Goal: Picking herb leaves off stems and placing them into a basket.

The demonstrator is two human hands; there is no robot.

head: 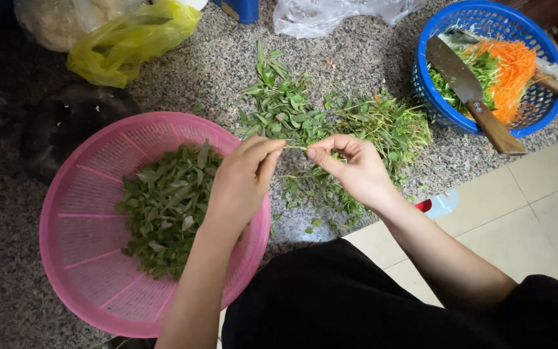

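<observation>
Lap: the person sits or crouches low, dark clothing at the bottom of the view, both forearms reaching forward.
Left hand (243, 178): over the far rim of the pink basket (72, 258), thumb and forefinger pressed together on one end of a thin green stem (296, 148).
Right hand (350, 169): just beside the left, fingertips pinching the other end of the same stem; the remaining fingers curl loosely.
Step in hand: by the look of it, stripping leaves from a stalk.
Next move calls for: a light pull along the stem, with the leaves let fall into the basket.
Picked leaves (166, 207): a heap inside the pink basket.
Unpicked herbs (330, 123): a loose pile on the surface, just beyond the hands.
Blue basket (547, 106): far right, holding shredded carrot (508, 74) and greens, a wooden-handled knife (469, 94) laid across it.
Bags: a yellow plastic bag (127, 42) and a clear bag (330, 14) at the far edge.
Surface: speckled grey stone, meeting pale tiles (544, 207) on the right.
</observation>
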